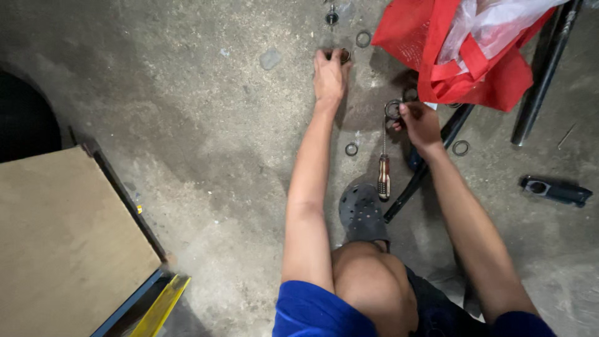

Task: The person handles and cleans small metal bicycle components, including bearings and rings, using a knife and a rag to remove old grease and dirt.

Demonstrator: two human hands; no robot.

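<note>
My left hand (329, 76) reaches far forward over the concrete floor, its fingertips on a small metal ring (344, 55). My right hand (421, 123) pinches another metal ring (393, 109) just below a red fabric bag (465, 56). Between my arms a screwdriver (384, 168) with a brown striped handle lies on the floor. Loose rings lie near it (351, 149), by my right wrist (460, 148) and farther ahead (363, 39).
A wooden board on a blue and yellow frame (62, 249) fills the lower left. Black metal bars (543, 75) lie at the right, and a black clip-like part (555, 189). My grey perforated clog (363, 215) is planted between my arms. A small bolt piece (331, 17) sits ahead.
</note>
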